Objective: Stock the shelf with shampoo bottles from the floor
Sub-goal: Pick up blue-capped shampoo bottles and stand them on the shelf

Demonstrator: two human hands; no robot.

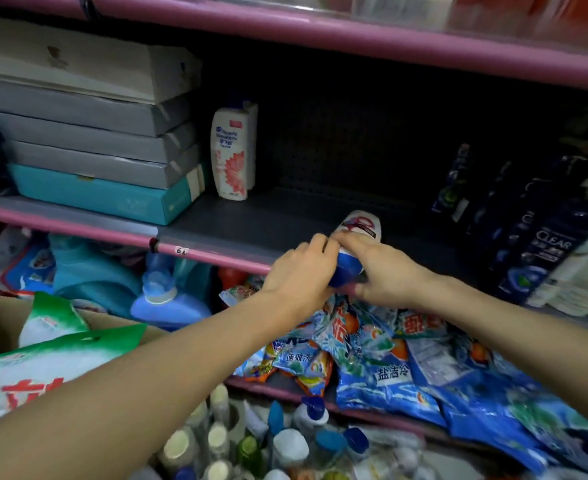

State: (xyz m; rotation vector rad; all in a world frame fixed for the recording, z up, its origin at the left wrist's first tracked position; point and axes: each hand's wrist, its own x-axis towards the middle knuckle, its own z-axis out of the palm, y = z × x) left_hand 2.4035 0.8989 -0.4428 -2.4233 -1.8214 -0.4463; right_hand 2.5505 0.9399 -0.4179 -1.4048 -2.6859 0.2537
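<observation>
A white shampoo bottle (360, 226) with a blue cap lies tilted over the front edge of the grey shelf (251, 223), its bottom end pointing into the shelf. My left hand (299, 271) and my right hand (379, 271) both grip its blue cap end at the pink shelf lip. Another white shampoo bottle (231, 152) with a red flower stands upright at the back left of the same shelf. Several more bottles (285, 441) with blue and white caps stand crowded below, at the bottom of the view.
Stacked grey and teal boxes (88, 150) fill the shelf's left end. Dark blue Clear bottles (535, 244) stand at its right end. Blue detergent bags (406, 368) lie on the lower shelf, blue jugs (160, 292) left of them. Green-and-white bags (43, 358) sit at lower left.
</observation>
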